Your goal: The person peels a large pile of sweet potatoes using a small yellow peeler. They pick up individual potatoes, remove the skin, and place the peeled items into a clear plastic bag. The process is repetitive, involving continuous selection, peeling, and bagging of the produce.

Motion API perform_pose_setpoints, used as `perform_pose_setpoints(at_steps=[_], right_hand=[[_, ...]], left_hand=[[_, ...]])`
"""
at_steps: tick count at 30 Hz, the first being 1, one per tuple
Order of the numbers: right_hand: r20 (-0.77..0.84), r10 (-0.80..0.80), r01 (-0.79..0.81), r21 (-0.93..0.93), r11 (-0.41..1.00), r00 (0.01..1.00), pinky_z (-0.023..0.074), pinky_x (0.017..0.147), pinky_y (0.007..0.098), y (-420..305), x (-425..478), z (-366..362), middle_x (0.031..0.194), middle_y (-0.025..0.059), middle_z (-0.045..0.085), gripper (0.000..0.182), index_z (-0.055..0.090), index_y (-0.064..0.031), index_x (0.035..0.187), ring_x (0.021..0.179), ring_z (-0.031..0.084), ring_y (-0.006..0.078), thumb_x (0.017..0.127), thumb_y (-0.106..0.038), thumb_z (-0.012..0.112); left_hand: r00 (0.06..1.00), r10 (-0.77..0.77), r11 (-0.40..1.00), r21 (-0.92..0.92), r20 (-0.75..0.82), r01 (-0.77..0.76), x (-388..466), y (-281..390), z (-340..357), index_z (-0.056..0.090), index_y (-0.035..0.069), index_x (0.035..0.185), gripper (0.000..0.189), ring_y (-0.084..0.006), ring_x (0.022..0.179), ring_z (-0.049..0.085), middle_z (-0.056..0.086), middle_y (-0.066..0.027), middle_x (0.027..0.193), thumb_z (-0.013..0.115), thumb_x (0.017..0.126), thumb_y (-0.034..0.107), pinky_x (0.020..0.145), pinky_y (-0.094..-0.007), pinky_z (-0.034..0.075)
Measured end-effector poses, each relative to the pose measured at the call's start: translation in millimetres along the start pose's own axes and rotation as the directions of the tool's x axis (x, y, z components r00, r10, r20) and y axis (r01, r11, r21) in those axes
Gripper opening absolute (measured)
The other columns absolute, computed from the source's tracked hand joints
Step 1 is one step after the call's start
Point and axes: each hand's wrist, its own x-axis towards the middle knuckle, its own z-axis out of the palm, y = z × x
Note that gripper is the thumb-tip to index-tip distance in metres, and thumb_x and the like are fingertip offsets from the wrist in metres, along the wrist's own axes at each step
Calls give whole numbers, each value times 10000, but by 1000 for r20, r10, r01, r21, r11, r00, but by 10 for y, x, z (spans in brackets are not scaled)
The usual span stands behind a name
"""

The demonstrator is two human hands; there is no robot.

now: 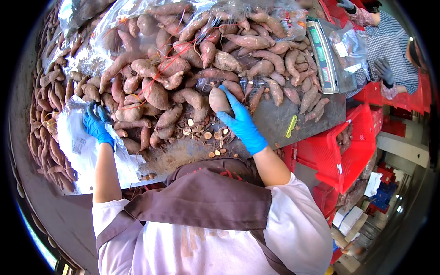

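My right hand (242, 125), in a blue glove, grips a plump sweet potato (219, 100) between thumb and fingers at the near edge of a sweet potato heap (158, 92). My left hand (96, 124), also in a blue glove, lies on a white plastic bag (77, 146). Its fingertips look dark and reach the bag's far edge; whether they pinch the plastic cannot be seen. The bag bears a printed label. Cut sweet potato ends (207, 135) and root scraps litter the metal tabletop (172, 156) between both hands.
A yellow-green utility knife (291, 126) lies to the right. Beyond it stand a digital scale (321, 56) with a filled clear bag (347, 51) and red plastic crates (338, 154). Clear film and red twine (154, 77) cross the heap. A gloved person (392, 51) is at upper right.
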Motion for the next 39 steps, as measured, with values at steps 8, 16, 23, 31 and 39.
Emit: perform_pose_setpoints(at_steps=[8, 16, 23, 31, 39], right_hand=[[146, 25, -101, 545, 833, 989, 345, 1003, 314, -221, -250, -93, 1256, 113, 482, 648, 298, 13, 1357, 1134, 481, 200, 841, -217, 613], [-156, 148, 24, 763, 646, 977, 400, 926, 286, -22, -544, -573, 1200, 73, 514, 572, 383, -1, 1308, 1090, 495, 164, 835, -233, 607], [-836, 330, 97, 408, 908, 438, 437, 805, 269, 683, -1023, -1816, 1089, 59, 552, 458, 449, -14, 1256, 932, 524, 150, 862, -205, 584], [-946, -95, -424, -227, 877, 311, 434, 844, 403, 1533, -975, -2139, 1068, 207, 529, 536, 521, -61, 1220, 969, 528, 346, 738, -218, 696], [-906, -209, -534, -390, 750, 368, 414, 844, 430, 1293, -1117, -2005, 1020, 183, 504, 699, 431, -118, 1306, 964, 497, 345, 693, -246, 741]], left_hand=[[1000, -19, 1000, -15, -13, 19, 17, 22, -2, 615, 127, 1014, 243, -273, 838, 590, 621, -93, 921, 611, 801, 245, 756, -367, 455], [998, -24, 996, -86, 51, 28, 25, -332, 159, 603, 80, 1052, 310, -286, 779, 598, 632, -127, 906, 554, 845, 305, 706, -382, 468], [997, 50, 997, 57, 52, -53, 39, -111, -52, 593, 53, 1072, 369, -314, 780, 594, 633, -148, 916, 491, 880, 351, 701, -411, 465], [995, 24, 999, 23, 95, -26, 102, 210, -185, 574, 23, 1095, 304, -314, 834, 588, 620, -163, 969, 509, 884, 232, 720, -391, 469], [994, -34, 999, 4, 102, 34, 84, 230, -187, 570, 25, 1101, 313, -312, 854, 587, 618, -159, 990, 506, 893, 251, 728, -395, 467]])
